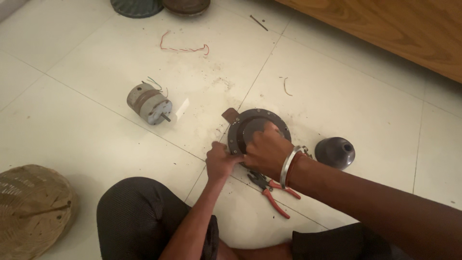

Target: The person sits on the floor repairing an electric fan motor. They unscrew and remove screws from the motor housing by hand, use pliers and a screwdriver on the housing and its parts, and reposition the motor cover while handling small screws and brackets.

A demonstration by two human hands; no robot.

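A round dark metal housing with a rim of bolt holes lies on the white tiled floor. My left hand grips its near left edge with closed fingers. My right hand, a metal bangle on its wrist, presses on the housing's near side; its fingers curl over the rim. Whether a small tool is in either hand is hidden. Red-handled pliers lie on the floor just under my right wrist.
A small grey motor with a shaft and loose wires lies to the left. A dark cone-shaped cap sits to the right. A red wire lies farther off. A woven basket is at lower left, wooden furniture at upper right.
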